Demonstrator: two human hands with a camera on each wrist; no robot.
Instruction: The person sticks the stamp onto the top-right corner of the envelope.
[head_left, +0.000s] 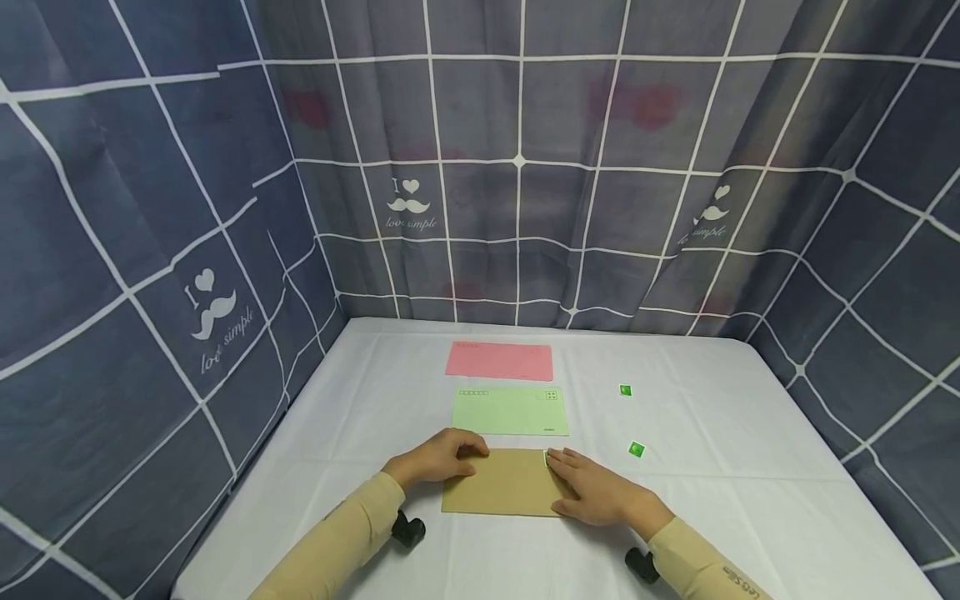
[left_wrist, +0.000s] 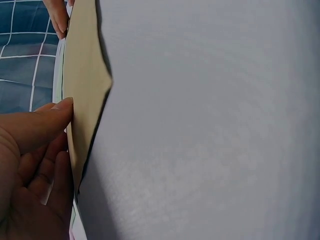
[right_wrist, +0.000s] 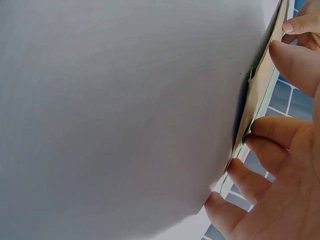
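A brown envelope (head_left: 506, 487) lies flat at the near middle of the white table. My left hand (head_left: 438, 457) rests on its upper left part, fingers loosely bent, thumb tip (left_wrist: 65, 104) touching the paper in the left wrist view. Over the upper right corner lies my right hand (head_left: 596, 490), its fingers extended and pressing down. A thin white and green edge of a stamp (head_left: 546, 457) shows at those fingertips; the rest of it is hidden under them. The right thumb (right_wrist: 292, 62) touches the envelope's face in the right wrist view.
Behind the brown envelope lie a green envelope (head_left: 510, 412) and, farther back, a pink envelope (head_left: 498, 361). Two small green stamps (head_left: 626, 390) lie to the right on the white tablecloth (head_left: 750, 467). A dark checked curtain (head_left: 480, 200) surrounds the table at the back and sides.
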